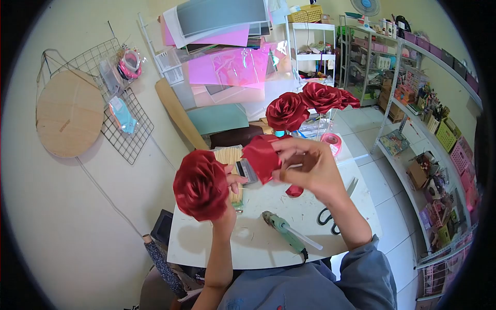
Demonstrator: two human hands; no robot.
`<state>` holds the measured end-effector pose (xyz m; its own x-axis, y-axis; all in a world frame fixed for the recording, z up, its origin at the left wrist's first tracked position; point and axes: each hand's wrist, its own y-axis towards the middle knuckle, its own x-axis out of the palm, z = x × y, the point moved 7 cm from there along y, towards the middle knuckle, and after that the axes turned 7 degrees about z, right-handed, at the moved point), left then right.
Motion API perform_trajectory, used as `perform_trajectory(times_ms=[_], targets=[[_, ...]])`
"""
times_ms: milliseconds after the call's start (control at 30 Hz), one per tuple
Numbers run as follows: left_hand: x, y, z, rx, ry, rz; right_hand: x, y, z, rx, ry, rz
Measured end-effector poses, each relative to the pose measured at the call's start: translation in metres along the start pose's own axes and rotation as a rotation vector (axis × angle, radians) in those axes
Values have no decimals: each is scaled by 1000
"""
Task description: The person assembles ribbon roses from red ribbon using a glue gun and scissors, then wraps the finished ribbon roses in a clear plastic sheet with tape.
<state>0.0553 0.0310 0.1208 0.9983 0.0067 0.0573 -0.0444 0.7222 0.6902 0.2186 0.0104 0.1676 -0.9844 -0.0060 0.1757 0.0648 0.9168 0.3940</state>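
On the left, a large red satin ribbon rose (201, 186) faces the camera, and my left hand (227, 204) is closed round its underside, mostly hidden by the petals. My right hand (310, 168) pinches a loose red satin petal (261, 157) between thumb and fingers, a short way right of the rose. A green hot glue gun (285, 231) with a clear glue stick in its back lies on the table below my hands. Beyond the petal stand finished red roses (287, 111). Another small red petal (294, 191) rests under my right wrist.
Black-handled scissors (330, 217) lie on the white table (206, 243) at the right. Wooden sticks (227, 155) are bundled behind my left hand. A pink ribbon roll (331, 144) sits at the back right. Metal shelves (413, 139) with supplies stand further right.
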Motion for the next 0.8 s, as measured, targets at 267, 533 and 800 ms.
perform_trajectory(times_ms=[267,533,800], targets=[[-3,-11,-5,68,79,28,27,-24,-6,-28,16,-116],[-4,-15,-6,59,36,-2,42,-39,-9,-63,-13,-191],[-10,-22,-9,11,-35,-23,45,-43,-12,-154,-19,-197]])
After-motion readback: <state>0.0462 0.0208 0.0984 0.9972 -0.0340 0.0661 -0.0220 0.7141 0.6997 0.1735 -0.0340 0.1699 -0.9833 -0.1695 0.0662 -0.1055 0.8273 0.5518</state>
